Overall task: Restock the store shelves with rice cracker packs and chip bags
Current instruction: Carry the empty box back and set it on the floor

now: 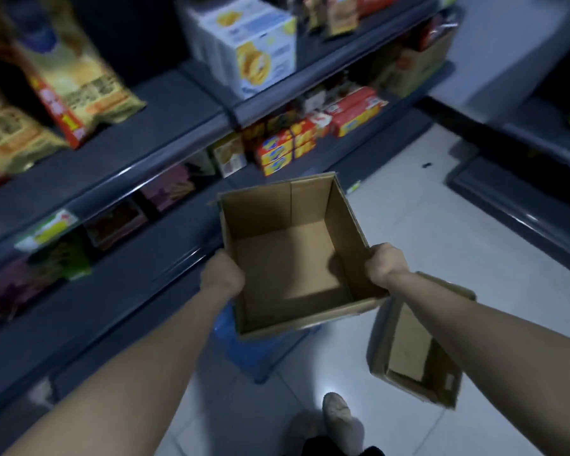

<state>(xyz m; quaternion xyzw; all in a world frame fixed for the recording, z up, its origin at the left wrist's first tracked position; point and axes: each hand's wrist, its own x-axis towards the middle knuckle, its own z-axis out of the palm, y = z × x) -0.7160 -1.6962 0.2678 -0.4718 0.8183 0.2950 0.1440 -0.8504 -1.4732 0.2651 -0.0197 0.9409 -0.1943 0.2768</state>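
I hold an open cardboard box (290, 258) in front of me with both hands, and nothing lies inside it. My left hand (222, 274) grips its left wall and my right hand (385, 263) grips its right wall. The box hangs above a blue crate (254, 350) on the floor. Large yellow chip bags (69, 77) stand on the upper shelf at the left. White cracker boxes (247, 51) sit on the same shelf level further right.
Dark grey shelves (139, 149) run along the left, with red and yellow snack boxes (283, 146) on a lower level. A second cardboard box (415, 350) lies open on the white tiled floor at the right. Another dark unit (520, 205) stands at the far right. My shoe (336, 409) shows below.
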